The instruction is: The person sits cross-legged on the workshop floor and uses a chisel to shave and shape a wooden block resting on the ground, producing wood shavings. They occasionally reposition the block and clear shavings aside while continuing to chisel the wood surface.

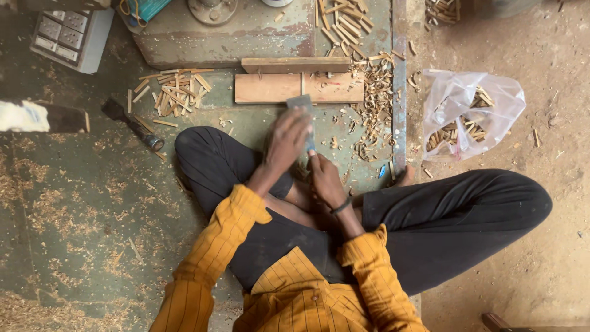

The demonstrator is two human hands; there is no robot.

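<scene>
Flat blade [302, 104]: a grey, flat-ended tool, blurred, held upright-ish in front of the person's crossed legs, its end just before the wooden block [299, 87] on the green floor [92, 203].
Left hand [287, 140]: grip closed around the blade's upper part, fingers wrapped over it.
Right hand [324, 178]: grip closed low on the tool, just beneath the left hand; whether it also pins a small workpiece I cannot tell, since the fingers hide it.
Around the hands: curled shavings [375, 110] lie to the right of the block, a heap of cut wooden sticks [175, 92] to its left, a dark-handled tool [132, 125] lies nearby, and a clear plastic bag [470, 114] with more sticks sits on the dirt, well apart.
Doing it well, as I judge: keep the lower hand steady as the guide, let the upper hand give short controlled strokes, keep fingers behind the edge, and work away from the legs.
</scene>
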